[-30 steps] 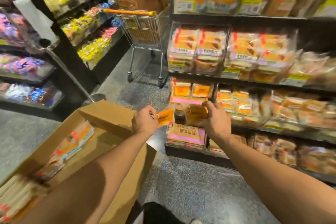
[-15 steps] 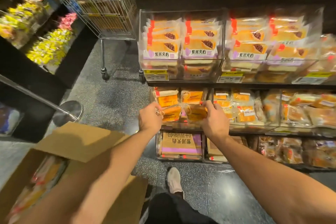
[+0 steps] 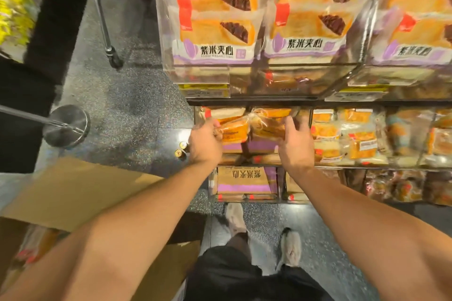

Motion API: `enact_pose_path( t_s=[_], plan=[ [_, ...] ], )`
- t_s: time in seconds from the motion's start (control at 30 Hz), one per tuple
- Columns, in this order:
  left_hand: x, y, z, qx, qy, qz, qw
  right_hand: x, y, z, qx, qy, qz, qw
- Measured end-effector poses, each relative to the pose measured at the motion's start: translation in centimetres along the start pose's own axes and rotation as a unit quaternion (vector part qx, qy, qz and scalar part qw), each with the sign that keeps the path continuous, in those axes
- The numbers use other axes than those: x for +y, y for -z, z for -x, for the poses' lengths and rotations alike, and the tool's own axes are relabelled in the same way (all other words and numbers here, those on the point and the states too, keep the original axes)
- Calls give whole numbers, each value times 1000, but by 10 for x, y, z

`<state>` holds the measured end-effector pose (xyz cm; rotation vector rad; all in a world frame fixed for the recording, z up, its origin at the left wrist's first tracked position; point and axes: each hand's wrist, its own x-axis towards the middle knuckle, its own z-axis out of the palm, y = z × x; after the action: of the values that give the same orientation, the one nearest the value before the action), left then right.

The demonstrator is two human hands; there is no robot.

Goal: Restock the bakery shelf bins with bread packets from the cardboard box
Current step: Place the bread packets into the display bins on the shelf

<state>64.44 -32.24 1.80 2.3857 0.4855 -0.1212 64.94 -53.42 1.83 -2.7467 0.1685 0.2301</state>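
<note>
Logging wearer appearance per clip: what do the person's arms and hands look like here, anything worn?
Both forearms are bare up to the frame edge, no sleeves visible. The left hand and right hand wear no gloves; no watch, bracelet or ring shows.

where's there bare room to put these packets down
Bare floor lies between the stanchion base, cart wheel and shelf. Crowded: the bin where both hands hold packets, and neighbouring bins.
</note>
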Motion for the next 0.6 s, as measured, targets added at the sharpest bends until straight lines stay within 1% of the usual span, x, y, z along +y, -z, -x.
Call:
enact_pose_path(
  t_s=[0.1,0.23,0.33,0.4,0.43,0.47,0.5,0.57,0.6],
  plan=[
    [-6,-6,-3,28,-61,-26,997,-1,-3,-12,6,-12,54,998],
    [-20,-12,5,15,-126,-62,990,-1,-11,-15,-20,7,135,991],
    [-25,-11,14,41,-212,-110,970,-2,-15,-14,-42,4,184,982],
    [-28,-13,19,38,-260,-121,957,-2,-17,-15,-42,1,192,980],
    [-28,-16,21,26,-276,-137,951,-2,-16,-15,-41,1,194,980],
    [-27,-20,23,-5,-272,-159,949,-2,-16,-15,-40,3,193,980],
    [-24,-24,24,-55,-239,-178,953,-2,-15,-14,-40,9,190,981],
    [-17,-31,22,-141,-128,-196,962,0,-16,-14,-36,19,185,982],
    [-15,-33,19,-160,-87,-193,964,1,-17,-13,-25,26,179,983]
  ],
)
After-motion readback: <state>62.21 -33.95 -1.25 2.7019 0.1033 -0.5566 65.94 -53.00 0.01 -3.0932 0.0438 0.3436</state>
